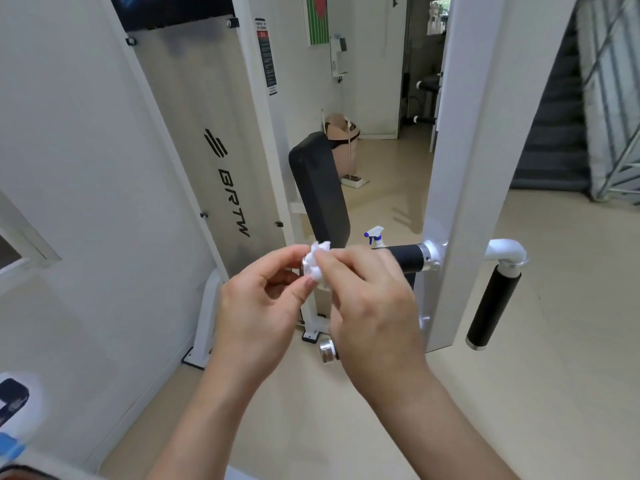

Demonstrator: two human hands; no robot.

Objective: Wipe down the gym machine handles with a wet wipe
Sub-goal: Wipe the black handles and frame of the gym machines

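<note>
Wet wipe (317, 261), one, pinched by two hands (259, 299) (367, 306); two black handles (408, 258) (493, 306) visible.

My left hand (263, 299) and right hand (374, 306) are up in front of me, bare forearms converging from below; both are curled, fingertips meeting to pinch a crumpled wipe (318, 259); the right sits knuckles up.

black "BRTW" lettering on machine's grey shroud panel (207, 140), warning sticker (266, 57) unreadable
</note>
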